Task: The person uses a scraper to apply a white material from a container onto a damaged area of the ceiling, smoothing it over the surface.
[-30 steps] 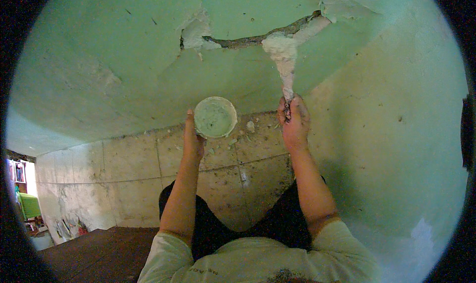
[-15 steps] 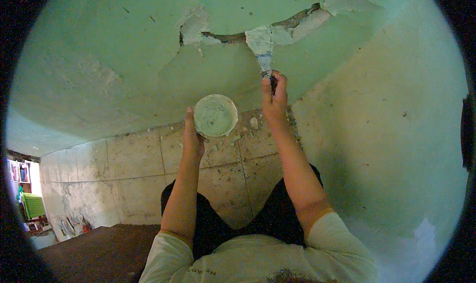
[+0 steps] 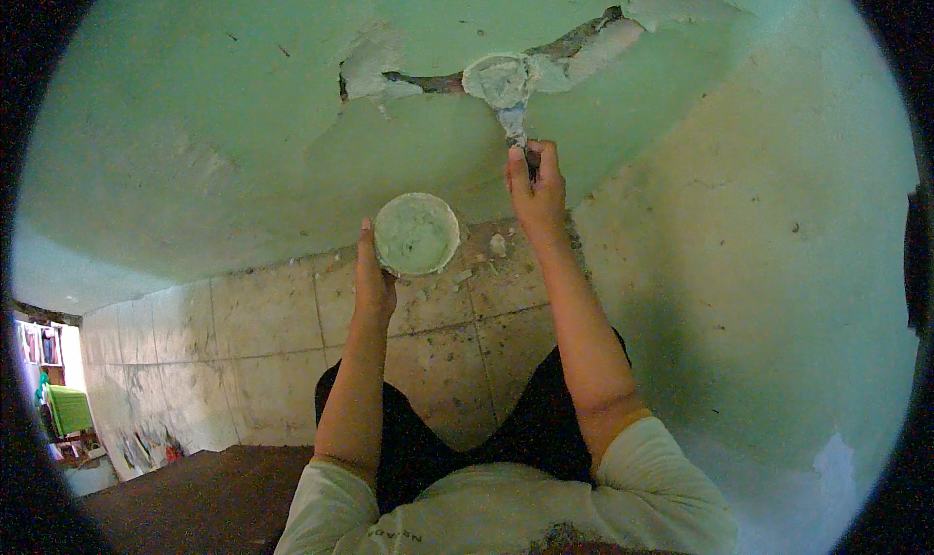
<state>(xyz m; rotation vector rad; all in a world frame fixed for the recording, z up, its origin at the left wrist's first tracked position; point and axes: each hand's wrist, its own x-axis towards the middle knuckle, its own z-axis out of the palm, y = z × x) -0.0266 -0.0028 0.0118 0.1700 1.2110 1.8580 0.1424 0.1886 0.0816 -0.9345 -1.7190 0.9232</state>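
My left hand (image 3: 373, 281) is closed round the side of a round tub (image 3: 454, 250), with pale green putty (image 3: 416, 232) inside. A putty knife (image 3: 513, 125) is gripped in my right hand (image 3: 538, 190), its smeared blade pointing away from me at the green wall. A thick, rounded lump of putty (image 3: 497, 80) sits at the blade's end, over the middle of a dark crack (image 3: 435, 82). Whether the lump still rides on the blade or sticks to the wall, I cannot tell. Pale patches (image 3: 605, 49) border the crack.
Dirty floor tiles (image 3: 268, 317) lie below the wall, with loose chips (image 3: 498, 245) near its foot. A second wall (image 3: 739, 263) closes in on the right. At the lower left are a brown surface (image 3: 199, 497), a green chair-like thing (image 3: 68, 409) and shelves (image 3: 39, 344).
At the crack, the blade's straight-edged end has given way to a rounded lump of putty. My right hand has turned the knife slightly. The tub sits slightly further left and nearer in the picture.
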